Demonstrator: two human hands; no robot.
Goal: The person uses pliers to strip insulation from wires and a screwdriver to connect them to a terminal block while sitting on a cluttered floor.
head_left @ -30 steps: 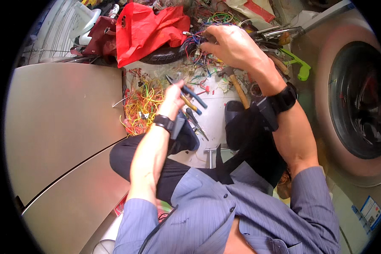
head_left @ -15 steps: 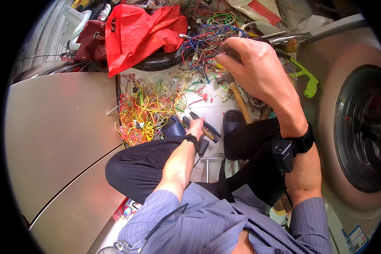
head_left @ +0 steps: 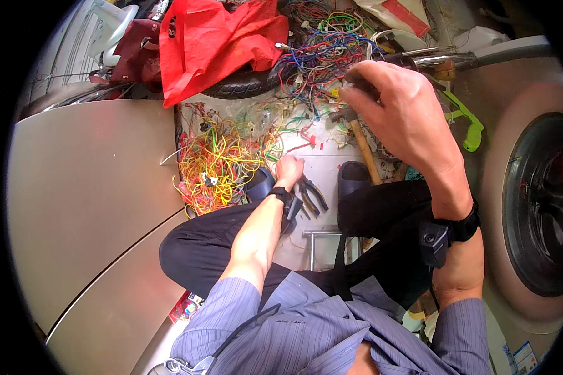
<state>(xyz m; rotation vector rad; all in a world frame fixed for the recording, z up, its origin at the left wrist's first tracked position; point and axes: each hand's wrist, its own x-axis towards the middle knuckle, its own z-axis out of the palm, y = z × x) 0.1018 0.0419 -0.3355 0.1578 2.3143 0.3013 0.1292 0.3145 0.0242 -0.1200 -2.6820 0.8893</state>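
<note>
My left hand (head_left: 289,169) is low over the floor beside the wire pile (head_left: 219,162), its fingers curled closed; whatever they grip is hidden beneath. Close by its right side, dark-and-yellow-handled pliers (head_left: 315,197) rest on the pale floor. My right hand (head_left: 403,103) is raised nearer the camera, with thumb and fingers bent together. A dark patch shows between them, but I cannot make out what it is. Below the right hand lies a hammer with a wooden handle (head_left: 365,152). Yellow, red and green wires are tangled in the pile.
A red bag (head_left: 222,47) lies over a black tyre (head_left: 250,86) at the back. Behind stretches a bundle of coloured cables (head_left: 331,47). Metal panels (head_left: 94,187) stand left, a machine with a round dark door (head_left: 544,206) right. A green tool (head_left: 470,128) is by the machine.
My left hand has moved up and away from the pliers, which now show more fully. My right hand stays raised and curled. The whole view has shifted slightly.
</note>
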